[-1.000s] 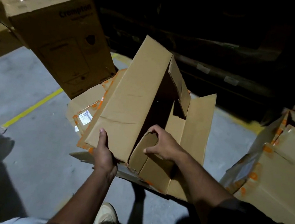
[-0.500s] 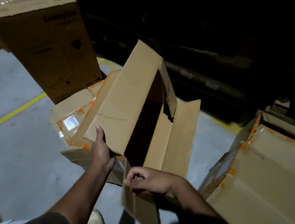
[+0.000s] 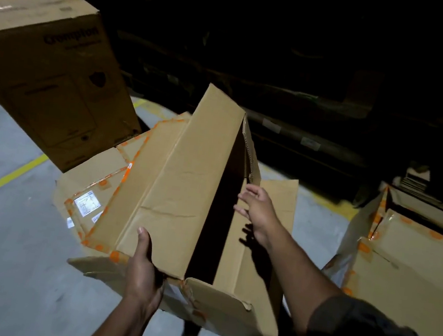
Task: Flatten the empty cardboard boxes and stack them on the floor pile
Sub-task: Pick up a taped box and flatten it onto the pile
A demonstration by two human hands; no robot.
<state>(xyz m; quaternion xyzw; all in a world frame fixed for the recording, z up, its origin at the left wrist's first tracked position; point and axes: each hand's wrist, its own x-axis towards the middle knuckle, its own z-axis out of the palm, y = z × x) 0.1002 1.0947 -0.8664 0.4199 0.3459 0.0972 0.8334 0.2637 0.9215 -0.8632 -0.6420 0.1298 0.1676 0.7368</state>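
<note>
A long plain cardboard box (image 3: 180, 179) stands tilted in the middle, its open side a dark gap. My left hand (image 3: 143, 272) grips its near lower corner, thumb on the outer panel. My right hand (image 3: 258, 211) hovers with spread fingers over the box's opened flap, beside the dark gap, holding nothing. Under the box lies the floor pile (image 3: 95, 186) of flattened cardboard with orange tape and a white label.
A printed brown box (image 3: 47, 74) stands at the upper left beside a yellow floor line (image 3: 4, 180). More cardboard with orange tape (image 3: 408, 271) fills the right side. Dark shelving runs along the back. Grey concrete floor (image 3: 3, 252) lies at the lower left.
My right hand let go of the near end flap and rose toward the box's far side, fingers spread. The flap now lies folded out. My left hand kept its grip.
</note>
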